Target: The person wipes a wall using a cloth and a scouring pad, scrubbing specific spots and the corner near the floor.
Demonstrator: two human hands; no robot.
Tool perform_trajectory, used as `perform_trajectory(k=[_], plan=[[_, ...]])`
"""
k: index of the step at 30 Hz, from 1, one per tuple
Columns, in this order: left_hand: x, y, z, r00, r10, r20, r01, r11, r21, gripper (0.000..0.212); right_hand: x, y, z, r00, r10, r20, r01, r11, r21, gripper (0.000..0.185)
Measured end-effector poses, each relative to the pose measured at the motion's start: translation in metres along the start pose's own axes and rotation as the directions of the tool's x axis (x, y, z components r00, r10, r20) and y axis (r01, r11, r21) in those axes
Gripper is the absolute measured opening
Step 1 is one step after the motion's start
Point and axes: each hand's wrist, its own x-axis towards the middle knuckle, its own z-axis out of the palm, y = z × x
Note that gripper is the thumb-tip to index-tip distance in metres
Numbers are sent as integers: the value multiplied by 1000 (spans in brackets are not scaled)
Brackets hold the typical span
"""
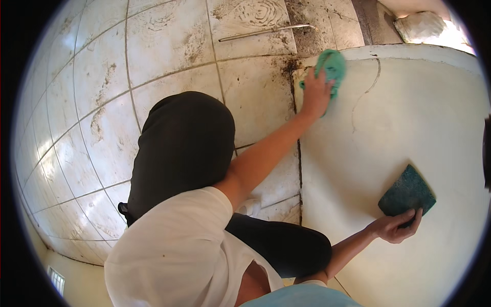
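My left hand [316, 94] presses a crumpled green cloth [333, 67] against the off-white painted wall [356, 153], close to its corner and the dirty joint with the tiles. Lower right, my right hand [399, 226] pinches one edge of a dark green scouring pad [406, 192] between thumb and fingers. The pad is in front of the same wall; whether it touches the surface I cannot tell. A thin, curved dark mark [368, 88] runs down the wall to the right of the cloth.
Soiled white floor tiles [172, 42] with dark grout lie at left and top. A thin metal rod [264, 32] rests on them. My bent knees [188, 142] in black trousers stand close to the wall. A pale, rock-like object [420, 27] lies beyond the wall's end, and a small window [56, 280] shows lower left.
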Motion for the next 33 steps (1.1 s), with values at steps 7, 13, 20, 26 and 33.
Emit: perform_trajectory(k=[7,13,20,26,33], plan=[[-2,72,-3,995,-13,95,36,970,-240,62,1,5,-2,1000,-2,26,1,999,52,15],[13,163,-25,940,340,23,-330,925,-189,55,2,-3,-4,999,10,30,-12,999,52,15],[35,-3,-19,1000,-18,-10,19,999,44,30,3,-4,3,999,39,20,-42,992,120,15],[20,56,-10,999,-27,35,33,983,-179,58,4,-2,1,999,-37,29,35,996,78,15],[-6,131,-28,920,378,97,-361,919,-158,63,-1,2,-3,999,-14,41,12,998,56,15]])
